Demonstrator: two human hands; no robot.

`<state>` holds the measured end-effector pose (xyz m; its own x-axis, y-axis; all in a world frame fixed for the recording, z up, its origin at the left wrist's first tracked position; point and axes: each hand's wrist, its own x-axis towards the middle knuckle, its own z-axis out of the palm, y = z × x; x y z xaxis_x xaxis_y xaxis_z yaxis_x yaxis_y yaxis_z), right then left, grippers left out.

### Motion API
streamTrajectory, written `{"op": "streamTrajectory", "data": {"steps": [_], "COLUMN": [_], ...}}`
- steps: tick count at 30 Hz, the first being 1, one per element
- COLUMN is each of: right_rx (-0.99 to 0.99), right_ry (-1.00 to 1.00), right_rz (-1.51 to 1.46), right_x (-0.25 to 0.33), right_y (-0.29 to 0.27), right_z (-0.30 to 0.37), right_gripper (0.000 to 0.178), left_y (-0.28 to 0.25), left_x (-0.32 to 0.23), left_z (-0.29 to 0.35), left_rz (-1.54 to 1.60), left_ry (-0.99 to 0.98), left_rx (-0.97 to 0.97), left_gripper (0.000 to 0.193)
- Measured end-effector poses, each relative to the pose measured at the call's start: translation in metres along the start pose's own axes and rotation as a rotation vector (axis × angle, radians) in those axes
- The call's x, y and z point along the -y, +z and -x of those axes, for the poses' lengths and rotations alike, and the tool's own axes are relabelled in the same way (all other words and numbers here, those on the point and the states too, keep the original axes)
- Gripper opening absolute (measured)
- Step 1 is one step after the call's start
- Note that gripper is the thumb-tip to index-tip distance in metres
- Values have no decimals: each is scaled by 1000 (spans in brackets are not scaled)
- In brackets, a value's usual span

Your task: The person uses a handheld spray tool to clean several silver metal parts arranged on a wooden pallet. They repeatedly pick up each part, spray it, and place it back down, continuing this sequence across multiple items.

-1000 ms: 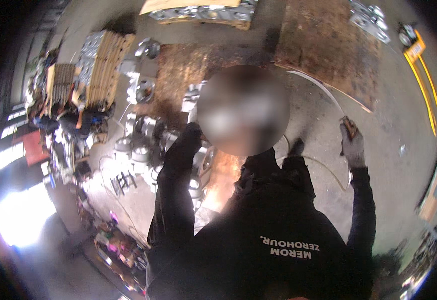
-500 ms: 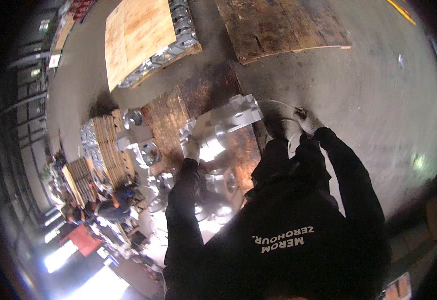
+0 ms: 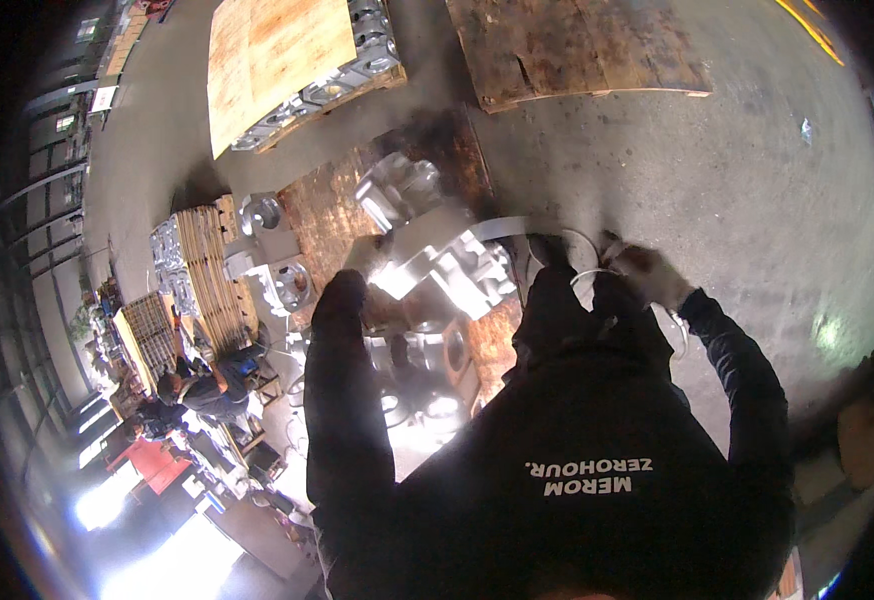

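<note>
A silver-grey metal casting (image 3: 452,255) with stepped, hollow sides is tilted above a worn wooden board (image 3: 332,200), smeared by motion. At its left edge my left hand (image 3: 362,257), in a light glove, is closed on it, with the fingertips partly hidden. My right hand (image 3: 654,277), also gloved, is held out to the right, apart from the casting. Its fingers are closed round something small and dark that I cannot make out. A thin pale hose or cord (image 3: 585,280) loops beside that hand, and a blurred pale strip (image 3: 502,226) runs from the casting toward it.
More round-bored castings (image 3: 442,410) stand near my left arm, and others (image 3: 282,285) at the board's left. Stacked castings with wooden sheets (image 3: 202,255) lie beyond. A plywood-topped stack (image 3: 282,60) and a dark wooden board (image 3: 577,50) are farther off. A co-worker (image 3: 217,390) is at the left.
The casting has turned and tipped, showing its stepped side. My left hand has shifted slightly left along with it. My right hand has moved right and a little toward me.
</note>
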<state>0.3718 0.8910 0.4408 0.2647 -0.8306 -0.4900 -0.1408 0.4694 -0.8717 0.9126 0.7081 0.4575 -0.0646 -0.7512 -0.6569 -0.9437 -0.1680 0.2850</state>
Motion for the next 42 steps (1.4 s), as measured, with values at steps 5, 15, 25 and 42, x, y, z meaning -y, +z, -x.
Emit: {"op": "streamTrajectory", "data": {"steps": [5, 15, 25, 42], "right_rx": [-69, 6, 64, 182], "right_ry": [4, -203, 437, 644], "right_rz": [-229, 223, -99, -303], "right_x": [88, 5, -61, -76], "right_y": [32, -17, 13, 95], "right_z": [-46, -61, -52, -51], "right_gripper": [30, 30, 40, 51], "left_y": [-7, 50, 33, 54], "left_x": [-1, -8, -32, 23], "left_z": [-11, 47, 38, 18], "left_rz": [-109, 29, -259, -275], "left_ry": [128, -385, -506, -458], "left_rx": [-214, -407, -214, -324], "left_gripper": [41, 114, 116, 111]}}
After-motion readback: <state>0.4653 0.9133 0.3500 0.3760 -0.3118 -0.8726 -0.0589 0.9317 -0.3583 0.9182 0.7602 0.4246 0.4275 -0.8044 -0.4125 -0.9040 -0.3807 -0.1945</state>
